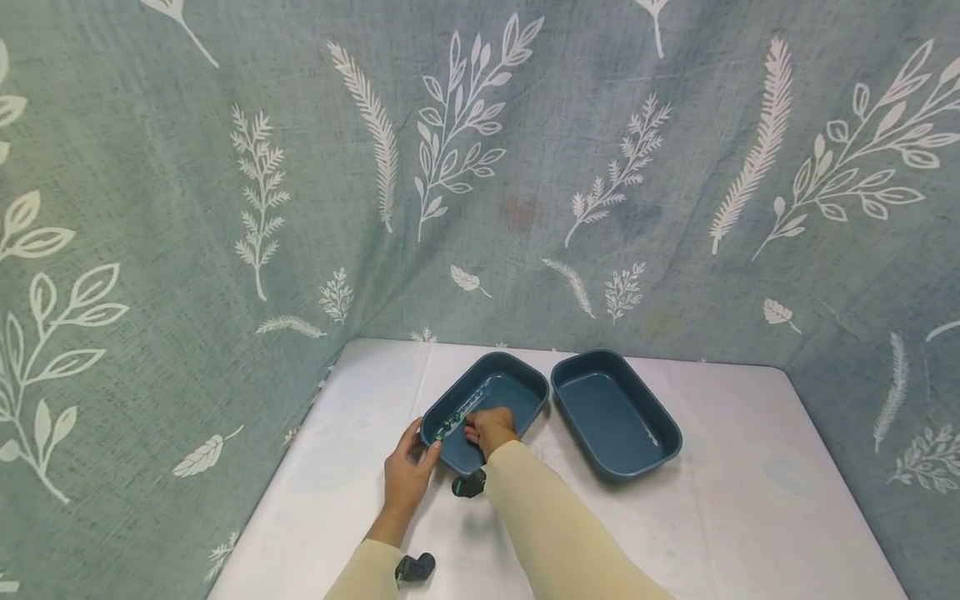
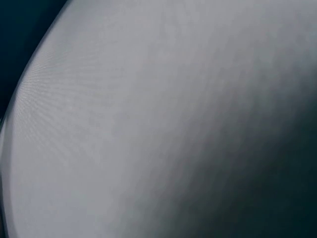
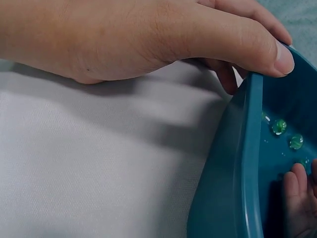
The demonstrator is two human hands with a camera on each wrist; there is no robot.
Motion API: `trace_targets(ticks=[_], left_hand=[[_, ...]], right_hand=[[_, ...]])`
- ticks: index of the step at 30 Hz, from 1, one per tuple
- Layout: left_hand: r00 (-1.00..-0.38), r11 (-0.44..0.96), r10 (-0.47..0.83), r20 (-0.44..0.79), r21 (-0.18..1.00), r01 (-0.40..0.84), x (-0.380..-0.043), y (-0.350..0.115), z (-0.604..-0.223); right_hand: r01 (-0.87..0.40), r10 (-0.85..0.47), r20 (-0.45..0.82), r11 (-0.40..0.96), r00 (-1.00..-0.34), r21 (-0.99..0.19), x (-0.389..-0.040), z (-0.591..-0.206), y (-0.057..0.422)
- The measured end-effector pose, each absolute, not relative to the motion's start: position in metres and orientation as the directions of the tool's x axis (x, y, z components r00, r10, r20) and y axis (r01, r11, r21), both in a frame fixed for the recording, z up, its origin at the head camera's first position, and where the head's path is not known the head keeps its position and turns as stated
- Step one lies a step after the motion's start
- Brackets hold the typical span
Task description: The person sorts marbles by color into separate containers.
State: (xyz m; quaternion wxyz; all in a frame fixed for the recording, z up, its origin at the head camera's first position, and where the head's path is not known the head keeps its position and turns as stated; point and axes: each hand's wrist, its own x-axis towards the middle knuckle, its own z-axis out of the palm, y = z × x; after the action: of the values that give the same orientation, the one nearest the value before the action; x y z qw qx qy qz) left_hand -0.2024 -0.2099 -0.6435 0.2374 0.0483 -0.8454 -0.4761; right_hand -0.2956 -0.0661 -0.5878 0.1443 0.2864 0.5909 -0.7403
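Several green glass marbles (image 3: pixel 279 127) lie along the left wall inside the left blue tub (image 1: pixel 525 398). My left hand (image 1: pixel 407 471) grips that tub's near-left rim, the thumb over the edge and the other fingers outside. In the right wrist view the same left hand (image 3: pixel 163 37) crosses the top, thumb on the rim. My right hand (image 1: pixel 492 427) reaches into the tub beside the marbles. Its fingertips (image 3: pixel 296 173) are close to one marble (image 3: pixel 302 162) and partly cover it; whether they touch is unclear. The rest of this hand is cut off there.
A second blue tub (image 1: pixel 658 407) stands to the right, with a small pale glint at its near end. Both rest on a white-covered table (image 1: pixel 742 467). Leaf-patterned cloth (image 1: pixel 525 208) hangs behind and at the sides. The left wrist view shows mostly blurred white cloth (image 2: pixel 99 124).
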Motion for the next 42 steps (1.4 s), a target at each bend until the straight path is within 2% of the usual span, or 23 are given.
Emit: trace_targets(ticks=[11, 12, 18, 19, 28, 35, 42], left_hand=[[-0.881, 0.538, -0.292, 0.372, 0.825, 0.17, -0.205, -0.209, -0.641], [-0.879, 0.54, -0.291, 0.377, 0.823, 0.175, -0.206, -0.209, -0.641], [-0.885, 0.544, -0.288, 0.366, 0.823, 0.164, -0.207, -0.212, -0.639], [-0.885, 0.544, -0.288, 0.367, 0.823, 0.164, -0.207, -0.213, -0.639], [-0.875, 0.54, -0.298, 0.381, 0.823, 0.175, -0.206, -0.215, -0.642], [-0.872, 0.528, -0.307, 0.381, 0.83, 0.177, -0.206, -0.213, -0.642], [-0.882, 0.525, -0.308, 0.357, 0.837, 0.156, -0.205, -0.211, -0.645]], right_hand=[[0.518, 0.087, -0.573, -0.334, -0.815, -0.787, -0.294, -0.572, -0.062], [0.501, 0.069, -0.555, -0.351, -0.829, -0.791, -0.3, -0.579, -0.062], [0.493, -0.033, -0.514, -0.343, -0.857, -0.8, -0.304, -0.562, -0.055], [0.509, -0.052, -0.524, -0.335, -0.85, -0.793, -0.298, -0.55, -0.052], [0.548, -0.251, -0.487, -0.399, -0.836, -0.735, -0.273, -0.536, -0.013], [0.544, -0.299, -0.458, -0.378, -0.837, -0.749, -0.252, -0.538, 0.022], [0.545, -0.293, -0.466, -0.33, -0.835, -0.771, -0.232, -0.552, 0.057]])
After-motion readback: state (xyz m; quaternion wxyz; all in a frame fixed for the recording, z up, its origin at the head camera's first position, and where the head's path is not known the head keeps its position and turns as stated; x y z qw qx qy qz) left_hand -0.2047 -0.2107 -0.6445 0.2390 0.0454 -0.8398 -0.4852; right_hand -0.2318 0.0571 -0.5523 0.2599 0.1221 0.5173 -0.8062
